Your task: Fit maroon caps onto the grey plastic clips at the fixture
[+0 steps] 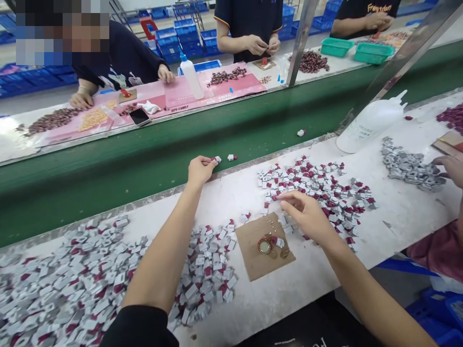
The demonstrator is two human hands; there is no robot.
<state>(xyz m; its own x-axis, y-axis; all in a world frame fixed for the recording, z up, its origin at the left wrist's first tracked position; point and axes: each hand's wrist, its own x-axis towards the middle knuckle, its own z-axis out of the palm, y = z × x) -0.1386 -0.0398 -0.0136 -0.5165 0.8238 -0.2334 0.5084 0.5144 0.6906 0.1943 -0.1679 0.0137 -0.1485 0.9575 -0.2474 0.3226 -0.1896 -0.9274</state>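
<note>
Stretched out over the near edge of the green conveyor belt (108,185), my left hand (201,169) pinches a small grey-and-maroon plastic part (217,159). A similar part (231,157) lies on the belt just right of it. My right hand (306,212) is over the left edge of a pile of grey-and-maroon parts (307,176), thumb and curved fingers apart, with nothing visible between them. Below it lies a cardboard square (251,262) carrying a small round dish (264,246), one part and tiny shiny bits.
A large pile of parts (72,270) covers the table's left side. A white bottle (369,125) and a grey pile (412,166) stand right, near a co-worker's hand (452,168). A metal post (303,43) rises beyond the belt, where several people work.
</note>
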